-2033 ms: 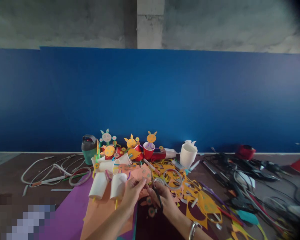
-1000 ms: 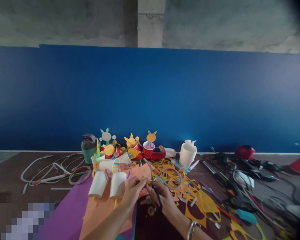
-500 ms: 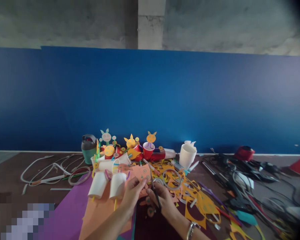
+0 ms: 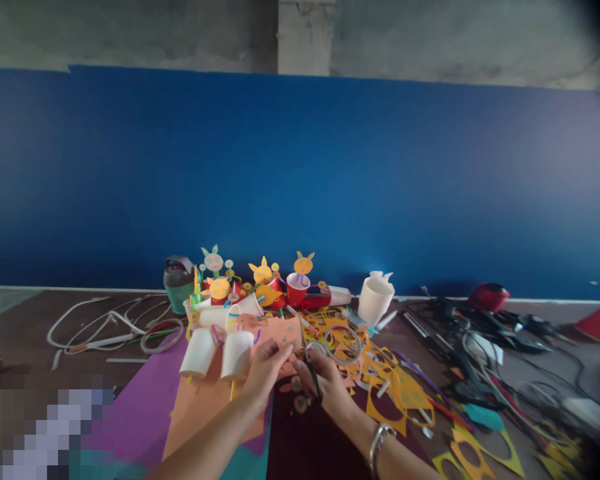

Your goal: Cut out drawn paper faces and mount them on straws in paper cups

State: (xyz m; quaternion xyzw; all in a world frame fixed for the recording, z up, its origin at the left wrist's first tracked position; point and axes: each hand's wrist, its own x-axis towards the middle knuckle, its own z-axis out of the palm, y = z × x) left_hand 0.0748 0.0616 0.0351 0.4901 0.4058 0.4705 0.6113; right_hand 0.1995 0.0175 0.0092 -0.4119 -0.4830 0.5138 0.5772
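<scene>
I take the salmon-coloured paper sheet marked with drawn circles (image 4: 281, 327) as landmark. Left of it stand two white paper cups with coloured stems (image 4: 199, 353); behind it, an orange rabbit-eared paper head (image 4: 303, 265) tops a red cup. These appear assembled. The left hand (image 4: 261, 371) has the sheet's near edge in a thumb-and-finger grip. At the sheet's right edge, the right hand (image 4: 329, 385) has its grip closed round the black-handled metal scissors (image 4: 316, 388); I cannot tell the blade gap. Nearer than the sheet, small salmon discs (image 4: 300, 404) lie apparently cut out. To its right spread yellow-orange paper offcuts with holes (image 4: 387, 417). In my judgement, much cutting is done; the circles visible on the sheet remain uncut. Compared with half a second ago, my view has tipped downward; both grips are unchanged and I find no clear advance in the cut.
</scene>
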